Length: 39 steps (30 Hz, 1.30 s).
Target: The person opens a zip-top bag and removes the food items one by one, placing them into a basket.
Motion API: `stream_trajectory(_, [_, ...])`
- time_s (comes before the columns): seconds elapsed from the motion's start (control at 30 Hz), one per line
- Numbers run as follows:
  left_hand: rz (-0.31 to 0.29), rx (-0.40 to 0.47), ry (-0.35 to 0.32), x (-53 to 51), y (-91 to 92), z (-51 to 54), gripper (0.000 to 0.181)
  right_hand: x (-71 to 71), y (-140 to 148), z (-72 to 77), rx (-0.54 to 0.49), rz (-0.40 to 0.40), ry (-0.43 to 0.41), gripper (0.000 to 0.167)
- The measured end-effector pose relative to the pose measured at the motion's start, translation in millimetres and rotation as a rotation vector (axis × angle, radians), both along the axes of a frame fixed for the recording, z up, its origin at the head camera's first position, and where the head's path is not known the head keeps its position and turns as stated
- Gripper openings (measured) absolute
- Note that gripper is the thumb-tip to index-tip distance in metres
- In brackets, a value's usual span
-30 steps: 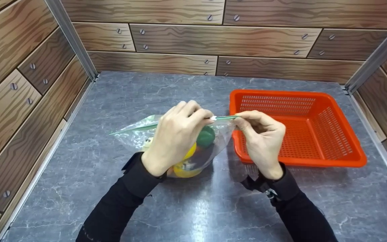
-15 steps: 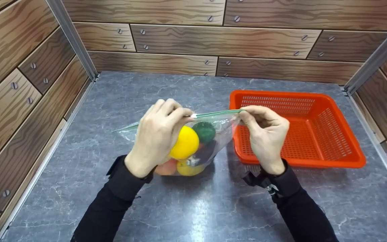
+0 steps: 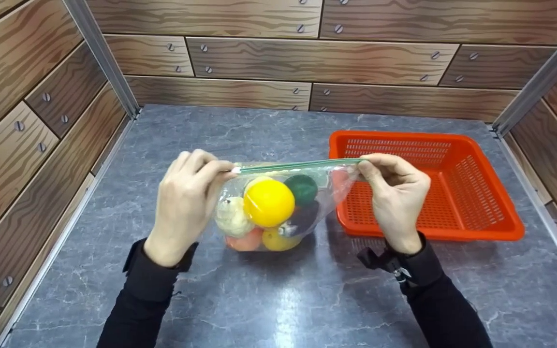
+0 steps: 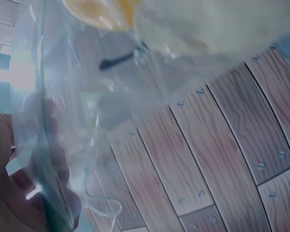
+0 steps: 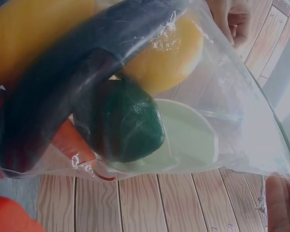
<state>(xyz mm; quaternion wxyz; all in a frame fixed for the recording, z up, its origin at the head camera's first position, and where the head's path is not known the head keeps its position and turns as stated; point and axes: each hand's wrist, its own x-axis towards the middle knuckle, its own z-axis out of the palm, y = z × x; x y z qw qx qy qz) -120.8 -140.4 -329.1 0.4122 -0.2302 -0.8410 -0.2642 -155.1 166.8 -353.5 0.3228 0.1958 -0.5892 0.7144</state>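
Since the earlier frame, the left hand (image 3: 182,200) has been moving left, its fingertips pinching the white slider (image 3: 236,170); the right hand (image 3: 399,203) is pinching the right end of the green seal (image 3: 298,166). Keeping the seal taut is probably helping the slider track. The clear bag (image 3: 324,181), holding produce (image 3: 269,203), is hanging between the hands, on the near side of the fingertips; a red basket (image 3: 462,235) is standing right.

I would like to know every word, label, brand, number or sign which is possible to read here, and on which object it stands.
None: no text can be read in any current view.
Clear zip bag: no readable print, only glare and creases.
Red-orange basket: no readable marking.
Wood-patterned wall: grain and screw heads, no letters.
Shiny piece at the right wrist: too small to tell.
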Motion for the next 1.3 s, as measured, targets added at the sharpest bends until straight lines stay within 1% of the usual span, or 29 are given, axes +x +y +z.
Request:
stream_trajectory(0.13, [0.029,0.036,-0.005,1.6,-9.1,-1.6,0.014,0.3,5,-1.4,0.002,-0.018,0.004,0.004])
stream_trajectory(0.23, [0.035,0.071,0.000,2.7,-15.3,-2.4,0.011,-0.3,9,-2.7,-0.009,-0.021,0.008,0.005])
stream_trajectory(0.37, [0.035,0.141,-0.001,4.1,-21.8,-2.9,0.006,-2.2,12,-3.9,-0.029,-0.025,0.004,0.008])
stream_trajectory(0.5, [0.032,0.179,-0.011,6.4,-22.3,-1.4,0.004,-3.6,14,-4.6,-0.058,-0.017,-0.022,0.007])
stream_trajectory(0.6, [0.031,0.172,-0.004,8.9,-18.7,0.6,0.005,-2.2,14,-4.6,-0.064,-0.018,-0.034,0.007])
stream_trajectory(0.7, [0.030,0.159,0.013,10.3,-14.1,1.8,0.005,3.0,10,-3.3,-0.019,-0.043,0.011,0.013])
stream_trajectory(0.77, [0.031,0.145,0.026,10.6,-10.9,2.4,0.005,7.8,4,-1.1,0.030,-0.090,0.091,0.016])
stream_trajectory(0.83, [0.030,0.134,0.037,10.2,-8.4,2.1,0.005,12.9,-5,1.1,0.088,-0.152,0.210,0.020])
stream_trajectory(0.93, [0.035,0.115,0.049,9.5,-6.4,0.8,0.006,23.4,-24,4.0,0.185,-0.249,0.424,0.029])
stream_trajectory(1.0, [0.042,0.105,0.050,8.8,-6.8,-0.6,0.006,32.9,-38,5.2,0.301,-0.283,0.541,0.033])
stream_trajectory(1.03, [0.048,0.096,0.048,8.4,-7.5,-1.5,0.006,38.1,-44,4.9,0.378,-0.269,0.580,0.032])
stream_trajectory(1.07, [0.053,0.090,0.045,8.1,-8.2,-2.5,0.006,43.1,-50,4.4,0.463,-0.246,0.608,0.032])
stream_trajectory(1.13, [0.063,0.081,0.040,7.4,-10.1,-4.5,0.006,52.6,-60,1.2,0.655,-0.195,0.626,0.035])
stream_trajectory(1.2, [0.075,0.073,0.038,7.3,-12.1,-6.0,0.008,59.9,-66,-4.9,0.832,-0.128,0.603,0.042])
stream_trajectory(1.23, [0.079,0.074,0.037,7.4,-13.0,-6.7,0.008,62.6,-68,-8.9,0.905,-0.105,0.587,0.045])
stream_trajectory(1.3, [0.083,0.083,0.037,7.8,-14.2,-7.8,0.007,66.0,-72,-16.3,1.014,-0.111,0.550,0.050])
